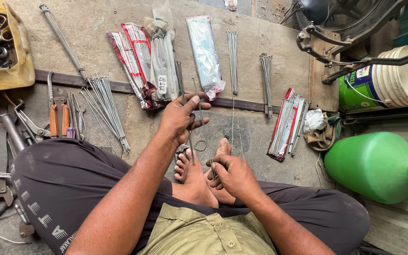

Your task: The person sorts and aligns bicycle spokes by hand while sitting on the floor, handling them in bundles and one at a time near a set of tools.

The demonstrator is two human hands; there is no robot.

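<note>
Left hand (179, 119): extended forward from a bare forearm that crosses the left knee, back of hand up, fingers (199, 100) curled and pinched closed, thumb pointing right. Right hand (233, 173): drawn in close to the body, lower and nearer than the left, back of hand up, fingers bent inward in a closed pinch at the left edge of the fist. Both forearms bare. Hands apart, not touching. Legs crossed, bare feet between the two hands.

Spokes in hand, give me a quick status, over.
Left hand pinching upper ends of thin metal spokes. Right hand gripping their lower ends above bare feet. Spoke bundles and packets beyond on floor, nothing blocking.
</note>
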